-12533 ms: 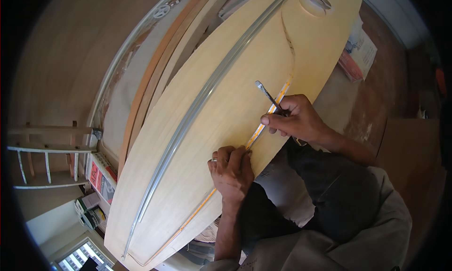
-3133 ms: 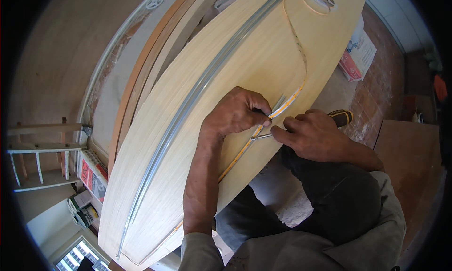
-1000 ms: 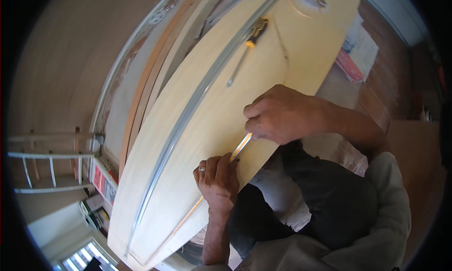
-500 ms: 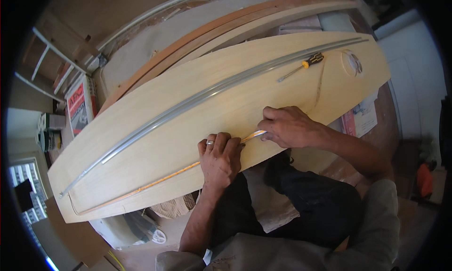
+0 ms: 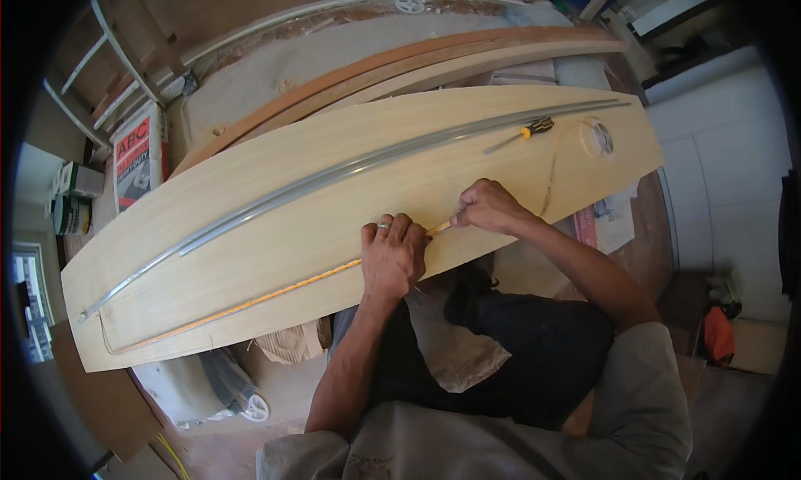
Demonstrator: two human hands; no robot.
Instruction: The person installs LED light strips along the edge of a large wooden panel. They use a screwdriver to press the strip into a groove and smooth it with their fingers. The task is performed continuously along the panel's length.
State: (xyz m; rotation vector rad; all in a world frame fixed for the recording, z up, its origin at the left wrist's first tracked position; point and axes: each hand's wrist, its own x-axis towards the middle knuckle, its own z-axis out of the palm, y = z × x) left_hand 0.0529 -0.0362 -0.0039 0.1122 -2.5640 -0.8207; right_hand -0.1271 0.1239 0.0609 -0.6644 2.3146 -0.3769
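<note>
Both forearms are bare. The left hand point(image 5: 392, 259) wears 1 silver ring; the right hand point(image 5: 488, 209) wears none. Grey shirt, dark trousers below it.

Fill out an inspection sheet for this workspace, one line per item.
Surface: long pale wooden panel lying flat.
Job's things: thin yellow strip along the panel's near edge groove.
Clutter: screwdriver and grey metal strip on the panel.
Hands: left hand pressed flat on the strip; right hand pinching the strip's end.
Cables: nothing seen.
Surroundings: brown boards beyond the panel, printed sack, white stand.
</note>
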